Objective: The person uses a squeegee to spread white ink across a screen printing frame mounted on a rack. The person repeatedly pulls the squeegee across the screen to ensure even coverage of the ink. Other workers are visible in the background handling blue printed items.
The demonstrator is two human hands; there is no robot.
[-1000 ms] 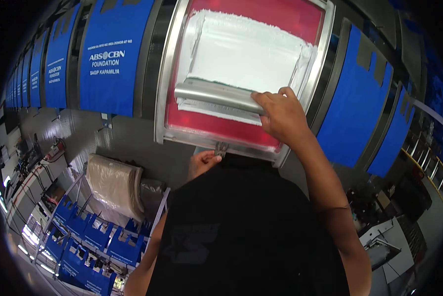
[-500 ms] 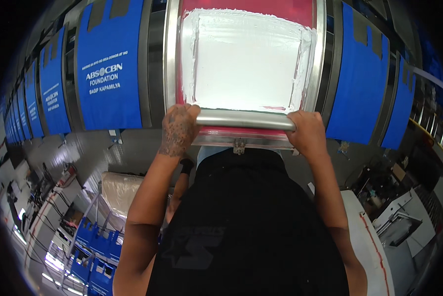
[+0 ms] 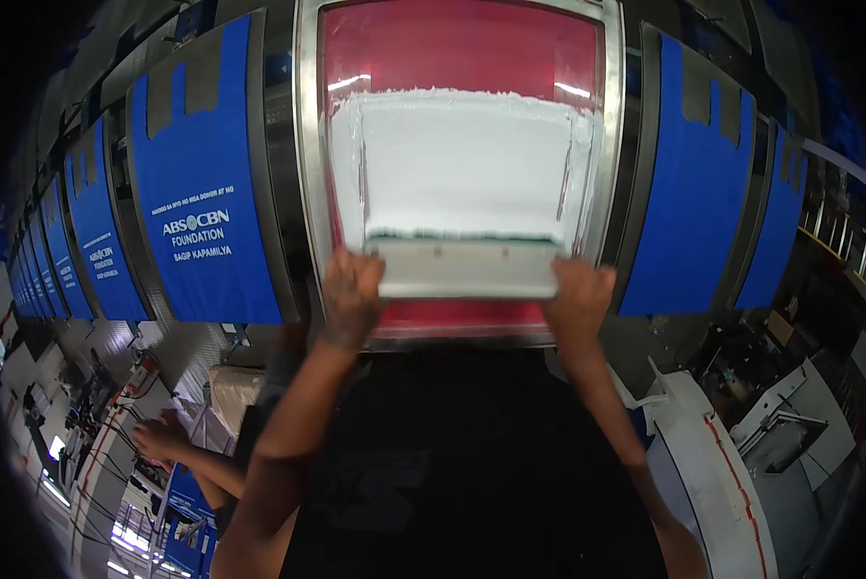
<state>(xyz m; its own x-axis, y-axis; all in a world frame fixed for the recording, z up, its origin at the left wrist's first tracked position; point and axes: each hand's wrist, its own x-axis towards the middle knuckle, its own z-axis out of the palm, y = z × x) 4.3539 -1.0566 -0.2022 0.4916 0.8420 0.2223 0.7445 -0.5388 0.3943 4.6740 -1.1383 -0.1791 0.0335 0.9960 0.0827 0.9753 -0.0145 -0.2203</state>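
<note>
A silkscreen frame [image 3: 309, 145] with metal sides and a red mesh [image 3: 452, 48] lies in front of me. Thick white ink [image 3: 462, 164] covers the middle of the mesh, with ridges along its sides. Across the near edge of the ink is a wide squeegee [image 3: 462, 270], its flat pale face turned up and a dark green blade edge touching the ink. My left hand [image 3: 354, 289] is closed around its left end. At its right end, my right hand [image 3: 580, 294] grips likewise. Both hands are slightly blurred. Whatever lies under the screen is hidden.
Flat blue fabric pieces [image 3: 196, 183] with white print lie on dark boards in a row to the left. More blue pieces [image 3: 694, 183] lie to the right. Another person's arm [image 3: 192, 454] shows at lower left. A white table [image 3: 713, 463] stands at lower right.
The squeegee has tipped so its flat face shows instead of its rounded handle. Both hands and the screen sit lower in view, showing more red mesh. The other person's arm now reaches left.
</note>
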